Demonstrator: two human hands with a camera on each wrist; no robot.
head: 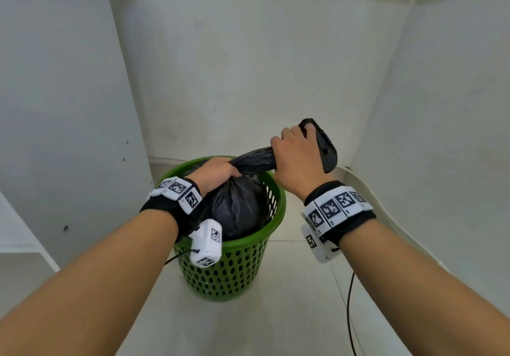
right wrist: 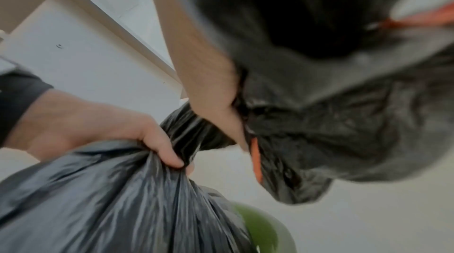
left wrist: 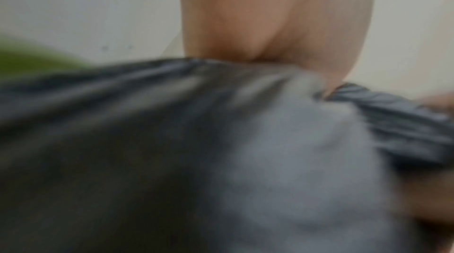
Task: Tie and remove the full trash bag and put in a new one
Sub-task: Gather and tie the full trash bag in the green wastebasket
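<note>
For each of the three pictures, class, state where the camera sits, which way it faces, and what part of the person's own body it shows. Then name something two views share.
Head: worn on the head, facing forward and down at the green basket; shows both forearms, left hand and right hand.
Left wrist: faces along the hand, blurred; shows the palm side of the hand above the black trash bag.
Right wrist: faces along the hand; shows both hands gripping the bag's twisted neck.
Shared: all three views show the bag.
</note>
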